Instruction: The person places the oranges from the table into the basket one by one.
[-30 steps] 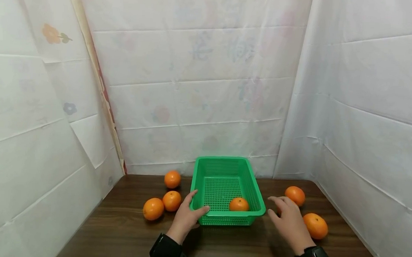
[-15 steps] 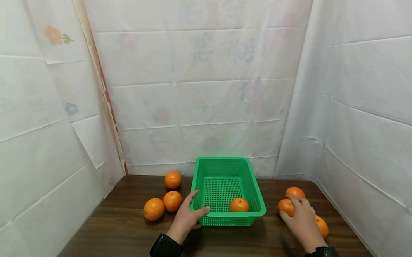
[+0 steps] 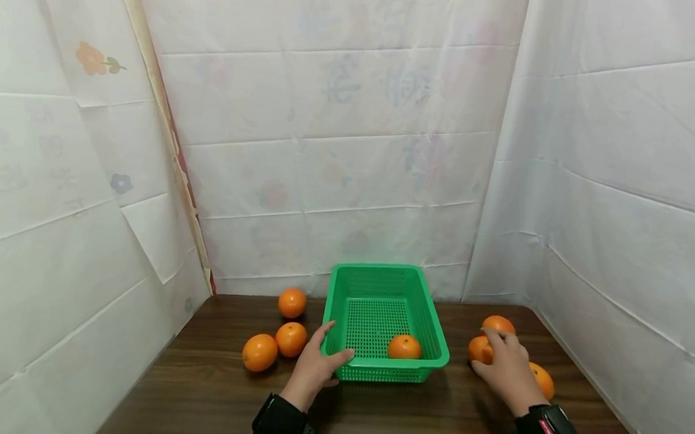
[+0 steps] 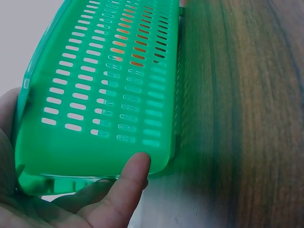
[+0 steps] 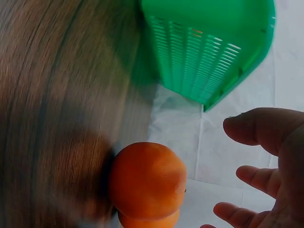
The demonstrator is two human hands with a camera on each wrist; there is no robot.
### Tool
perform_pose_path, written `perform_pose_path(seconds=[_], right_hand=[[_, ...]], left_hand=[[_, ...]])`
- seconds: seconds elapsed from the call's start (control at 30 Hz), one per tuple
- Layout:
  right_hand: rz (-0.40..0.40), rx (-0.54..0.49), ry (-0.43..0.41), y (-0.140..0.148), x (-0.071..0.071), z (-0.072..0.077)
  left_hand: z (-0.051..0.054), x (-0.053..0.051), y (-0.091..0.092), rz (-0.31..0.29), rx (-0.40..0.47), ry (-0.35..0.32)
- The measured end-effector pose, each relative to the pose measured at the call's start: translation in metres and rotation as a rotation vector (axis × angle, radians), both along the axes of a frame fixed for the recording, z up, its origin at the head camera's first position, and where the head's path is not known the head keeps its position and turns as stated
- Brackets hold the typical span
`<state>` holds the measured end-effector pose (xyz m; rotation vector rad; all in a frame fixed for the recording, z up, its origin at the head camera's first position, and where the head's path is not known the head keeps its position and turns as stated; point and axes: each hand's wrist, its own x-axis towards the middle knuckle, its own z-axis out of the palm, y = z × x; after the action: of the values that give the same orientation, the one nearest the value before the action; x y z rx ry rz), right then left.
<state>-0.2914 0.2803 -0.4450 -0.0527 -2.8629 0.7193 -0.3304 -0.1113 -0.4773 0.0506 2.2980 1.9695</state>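
The left hand grips the near left corner of a green basket, its thumb on the basket's wall in the left wrist view. One orange lies inside, at the near right. Over on the right, the right hand hovers beside an orange, thumb and fingers spread around its near and far sides. The right wrist view shows a gap between that hand and the nearest orange. Two more oranges are close by, one behind and one partly hidden by the hand.
Three oranges stand left of the basket: one at the back, one in the middle and one nearer. The brown wooden table is bordered by white sheeting behind and at both sides.
The right hand has moved right from beside the basket to the orange, then stayed nearly in place over the last half second. The left hand and basket look unmoved.
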Motion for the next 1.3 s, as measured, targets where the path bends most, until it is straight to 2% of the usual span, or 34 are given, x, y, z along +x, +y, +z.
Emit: perform_pose_path(seconds=[0.27, 0.43, 0.83, 1.1, 1.3], right_hand=[[0.06, 0.078, 0.028, -0.001, -0.012, -0.01], [0.078, 0.088, -0.031, 0.002, -0.02, -0.016], [0.05, 0.099, -0.048, 0.004, -0.033, -0.018], [0.033, 0.114, -0.101, 0.007, -0.043, -0.028], [0.043, 0.154, -0.065, 0.004, -0.047, -0.032]], left_hand=[[-0.003, 0.005, -0.001, 0.008, 0.0, 0.029], [-0.003, 0.006, 0.0, -0.003, 0.002, 0.034], [-0.007, 0.002, -0.001, -0.003, 0.004, 0.023], [-0.005, 0.004, -0.001, -0.011, 0.003, 0.007], [-0.006, 0.003, -0.001, -0.009, 0.006, 0.018]])
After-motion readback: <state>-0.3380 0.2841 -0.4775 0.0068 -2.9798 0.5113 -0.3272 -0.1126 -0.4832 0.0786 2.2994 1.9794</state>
